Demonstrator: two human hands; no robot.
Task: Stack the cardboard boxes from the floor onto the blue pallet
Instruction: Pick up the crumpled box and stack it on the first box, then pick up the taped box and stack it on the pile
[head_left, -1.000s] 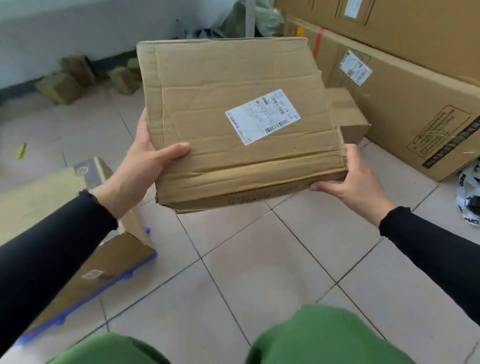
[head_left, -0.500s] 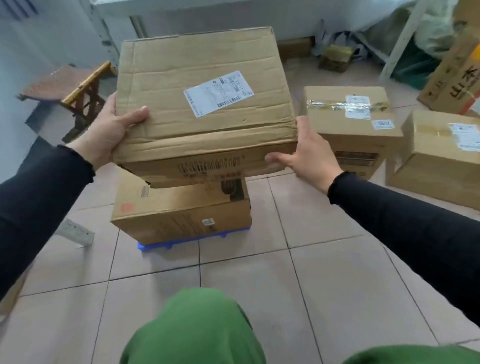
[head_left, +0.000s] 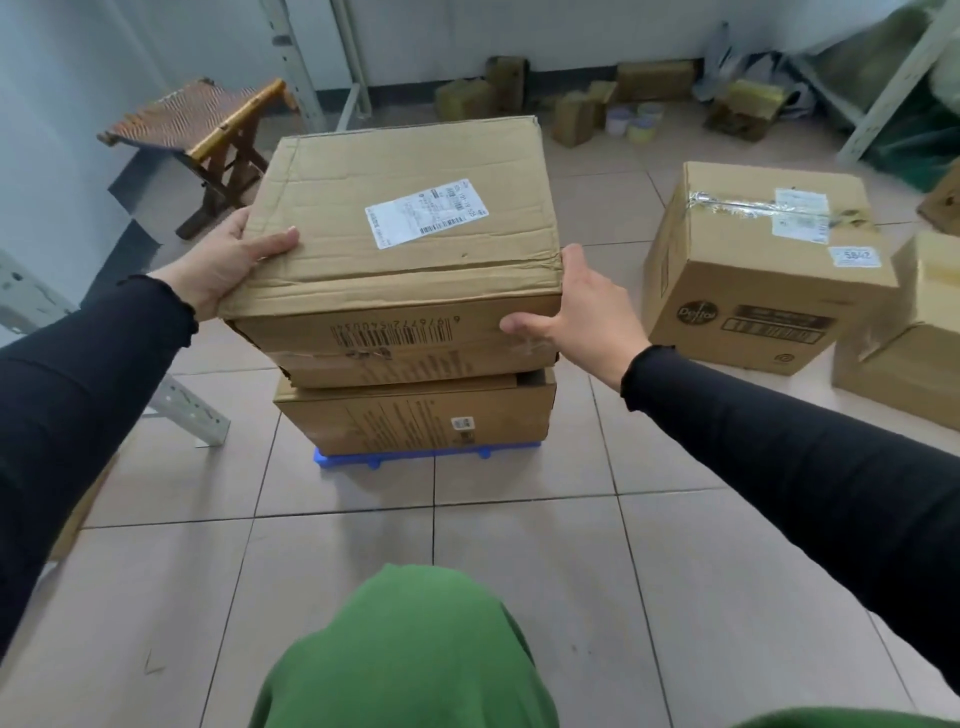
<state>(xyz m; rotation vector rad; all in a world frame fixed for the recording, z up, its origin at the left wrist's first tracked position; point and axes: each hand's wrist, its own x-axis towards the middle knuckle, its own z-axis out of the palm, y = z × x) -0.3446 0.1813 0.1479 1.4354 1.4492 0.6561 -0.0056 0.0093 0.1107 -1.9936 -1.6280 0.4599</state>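
Note:
A creased cardboard box (head_left: 400, 244) with a white label rests on top of a lower box (head_left: 415, 418), which stands on the blue pallet (head_left: 374, 460). Only the pallet's front edge shows. My left hand (head_left: 223, 262) grips the top box's near left corner, thumb lying on the lid. My right hand (head_left: 571, 312) presses against its near right corner, fingers on the front face. Two more cardboard boxes stand on the floor to the right: a taped one (head_left: 763, 265) and another (head_left: 904, 332) at the frame edge.
A small wooden stool (head_left: 208, 135) stands back left of the stack. A grey metal rack leg (head_left: 192, 410) lies on the left floor. Small boxes (head_left: 571, 104) and bags line the far wall. Tiled floor (head_left: 519, 545) lies in front, with my green trousers (head_left: 405, 654) below.
I turned left from the big cartons toward the pallet, carrying the labelled box. It has come down from mid-air onto the lower box, both hands staying at its corners.

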